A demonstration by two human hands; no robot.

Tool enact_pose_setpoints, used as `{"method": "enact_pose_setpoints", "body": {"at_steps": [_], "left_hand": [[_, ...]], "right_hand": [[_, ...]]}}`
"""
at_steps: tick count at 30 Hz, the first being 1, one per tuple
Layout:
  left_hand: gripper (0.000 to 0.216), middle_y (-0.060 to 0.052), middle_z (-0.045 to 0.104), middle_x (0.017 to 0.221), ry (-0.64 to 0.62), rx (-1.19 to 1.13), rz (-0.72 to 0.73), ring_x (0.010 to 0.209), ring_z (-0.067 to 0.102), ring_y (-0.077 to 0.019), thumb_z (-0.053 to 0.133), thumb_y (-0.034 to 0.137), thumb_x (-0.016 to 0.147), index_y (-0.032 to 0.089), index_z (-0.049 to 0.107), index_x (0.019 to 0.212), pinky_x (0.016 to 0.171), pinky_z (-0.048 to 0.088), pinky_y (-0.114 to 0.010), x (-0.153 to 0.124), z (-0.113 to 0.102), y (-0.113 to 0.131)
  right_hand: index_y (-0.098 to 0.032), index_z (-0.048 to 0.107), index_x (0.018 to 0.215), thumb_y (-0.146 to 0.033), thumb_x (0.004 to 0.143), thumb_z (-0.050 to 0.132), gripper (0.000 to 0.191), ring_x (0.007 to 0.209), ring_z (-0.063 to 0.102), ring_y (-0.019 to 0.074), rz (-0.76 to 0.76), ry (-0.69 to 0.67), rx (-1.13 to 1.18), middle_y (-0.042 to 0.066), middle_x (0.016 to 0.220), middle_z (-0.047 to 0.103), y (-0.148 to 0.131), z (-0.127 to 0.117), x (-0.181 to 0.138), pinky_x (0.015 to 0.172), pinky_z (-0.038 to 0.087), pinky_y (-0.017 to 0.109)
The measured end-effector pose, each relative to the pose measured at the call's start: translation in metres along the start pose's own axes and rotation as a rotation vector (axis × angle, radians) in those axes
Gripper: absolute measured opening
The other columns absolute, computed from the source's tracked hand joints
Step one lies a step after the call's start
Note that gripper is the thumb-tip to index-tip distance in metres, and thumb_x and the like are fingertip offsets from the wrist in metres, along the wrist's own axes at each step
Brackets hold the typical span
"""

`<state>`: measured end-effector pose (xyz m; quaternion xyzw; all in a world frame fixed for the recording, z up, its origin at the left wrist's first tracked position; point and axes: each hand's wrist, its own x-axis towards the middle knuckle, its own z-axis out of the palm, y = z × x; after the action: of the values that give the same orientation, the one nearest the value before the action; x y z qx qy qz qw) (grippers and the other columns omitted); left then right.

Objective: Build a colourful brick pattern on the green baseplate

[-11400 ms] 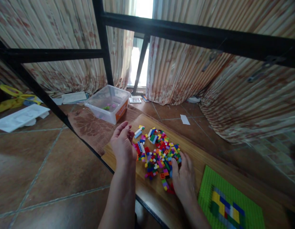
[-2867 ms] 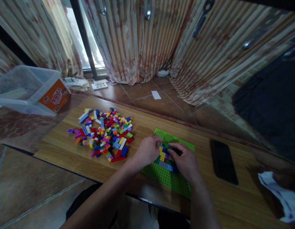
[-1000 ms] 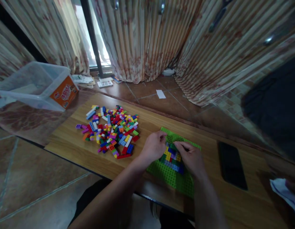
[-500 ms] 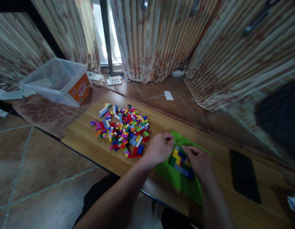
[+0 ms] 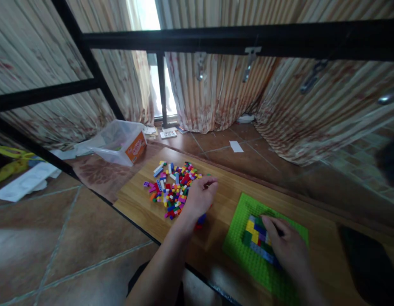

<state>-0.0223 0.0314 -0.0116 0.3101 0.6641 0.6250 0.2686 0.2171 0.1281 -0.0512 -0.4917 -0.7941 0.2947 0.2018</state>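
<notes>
My left hand point(image 5: 201, 197) is over the right side of a heap of loose toy bricks point(image 5: 171, 189), its fingers loosely curled with a gap between them. No brick shows in it. At the right, a green studded baseplate point(image 5: 237, 225) carries a low block of joined toy bricks point(image 5: 254, 235) in yellow, blue, green, red and grey. My right hand point(image 5: 284, 240) is closed over the right side of this block, fingertips against its far edge. The palm hides part of the block.
A dark phone-like slab point(image 5: 370, 263) lies right of the baseplate on the wooden table point(image 5: 216, 229). Beyond the table's left end stands a clear plastic bin point(image 5: 120, 142) with an orange label. A black metal frame point(image 5: 216, 40) crosses before striped curtains point(image 5: 197, 93).
My left hand has moved left from the baseplate to the brick heap. My right hand stays at the brick block. The camera view has tilted up and turned left.
</notes>
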Motion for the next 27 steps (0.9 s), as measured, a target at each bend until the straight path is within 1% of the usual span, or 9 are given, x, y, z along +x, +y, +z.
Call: {"method": "enact_pose_setpoints", "body": {"at_steps": [2, 4, 8, 10, 13, 15, 18, 21, 27], "left_hand": [[0.022, -0.002, 0.067, 0.072, 0.088, -0.011, -0.016, 0.064, 0.059, -0.0127, 0.058, 0.023, 0.078, 0.014, 0.072, 0.092, 0.060, 0.046, -0.022, 0.008, -0.017, 0.000], [0.020, -0.003, 0.068, 0.073, 0.183, 0.036, -0.020, 0.065, 0.060, -0.0136, 0.060, 0.023, 0.078, 0.014, 0.072, 0.090, 0.061, 0.046, -0.023, 0.016, -0.036, -0.001], [0.023, -0.007, 0.073, 0.086, 0.395, 0.347, -0.055, 0.075, 0.064, -0.0166, 0.057, 0.024, 0.081, 0.015, 0.073, 0.097, 0.069, 0.048, -0.026, 0.025, -0.076, -0.001], [0.024, -0.008, 0.074, 0.092, 0.432, 0.540, -0.096, 0.081, 0.066, -0.0184, 0.055, 0.023, 0.083, 0.016, 0.072, 0.098, 0.073, 0.048, -0.028, 0.027, -0.092, 0.000], [0.023, -0.009, 0.074, 0.092, 0.394, 0.777, -0.184, 0.084, 0.066, -0.0209, 0.054, 0.024, 0.083, 0.018, 0.072, 0.095, 0.075, 0.047, -0.029, 0.027, -0.101, 0.001], [0.022, -0.010, 0.073, 0.092, 0.345, 0.895, -0.229, 0.087, 0.067, -0.0235, 0.057, 0.030, 0.082, 0.019, 0.072, 0.093, 0.075, 0.047, -0.031, 0.028, -0.100, 0.001], [0.026, -0.012, 0.073, 0.096, 0.302, 1.023, -0.238, 0.093, 0.066, -0.0283, 0.058, 0.037, 0.080, 0.018, 0.071, 0.094, 0.077, 0.048, -0.035, 0.029, -0.092, -0.002], [0.026, -0.012, 0.073, 0.099, 0.297, 1.063, -0.240, 0.095, 0.066, -0.0288, 0.057, 0.036, 0.081, 0.019, 0.070, 0.097, 0.078, 0.048, -0.036, 0.031, -0.088, -0.006], [0.023, -0.009, 0.073, 0.097, 0.205, 0.993, -0.228, 0.091, 0.066, -0.0238, 0.062, 0.027, 0.077, 0.020, 0.072, 0.097, 0.077, 0.047, -0.031, 0.036, -0.100, -0.011]], "right_hand": [[-0.024, 0.072, 0.098, -0.063, 0.080, 0.052, 0.047, 0.102, 0.062, 0.0289, -0.070, -0.047, -0.030, 0.007, 0.105, 0.070, 0.006, -0.001, 0.000, 0.094, 0.044, 0.045], [-0.025, 0.072, 0.102, -0.062, 0.077, 0.056, 0.047, 0.106, 0.061, 0.0305, -0.102, -0.053, -0.061, 0.008, 0.109, 0.069, 0.012, 0.000, -0.001, 0.097, 0.043, 0.048], [-0.026, 0.072, 0.103, -0.058, 0.080, 0.051, 0.045, 0.108, 0.061, 0.0308, -0.101, -0.091, -0.067, 0.008, 0.112, 0.069, 0.020, 0.002, 0.000, 0.100, 0.043, 0.050], [-0.027, 0.073, 0.101, -0.058, 0.080, 0.051, 0.043, 0.110, 0.060, 0.0308, -0.100, -0.117, -0.053, 0.007, 0.112, 0.069, 0.022, 0.003, 0.004, 0.101, 0.042, 0.051], [-0.029, 0.074, 0.099, -0.059, 0.078, 0.051, 0.044, 0.111, 0.060, 0.0310, -0.122, -0.146, -0.031, 0.006, 0.112, 0.069, 0.023, 0.003, 0.010, 0.102, 0.042, 0.051], [-0.029, 0.075, 0.098, -0.060, 0.078, 0.052, 0.044, 0.112, 0.060, 0.0315, -0.145, -0.157, -0.022, 0.006, 0.112, 0.070, 0.023, 0.002, 0.015, 0.103, 0.043, 0.051], [-0.029, 0.075, 0.101, -0.060, 0.078, 0.054, 0.044, 0.112, 0.060, 0.0312, -0.161, -0.179, -0.028, 0.006, 0.113, 0.070, 0.023, 0.001, 0.018, 0.102, 0.044, 0.050], [-0.028, 0.074, 0.103, -0.058, 0.080, 0.054, 0.042, 0.111, 0.061, 0.0304, -0.162, -0.174, -0.045, 0.006, 0.113, 0.070, 0.019, -0.002, 0.017, 0.101, 0.045, 0.050], [-0.027, 0.073, 0.103, -0.051, 0.084, 0.056, 0.035, 0.107, 0.062, 0.0277, -0.201, -0.164, -0.019, 0.006, 0.110, 0.070, 0.001, -0.006, 0.012, 0.099, 0.045, 0.049]]}}
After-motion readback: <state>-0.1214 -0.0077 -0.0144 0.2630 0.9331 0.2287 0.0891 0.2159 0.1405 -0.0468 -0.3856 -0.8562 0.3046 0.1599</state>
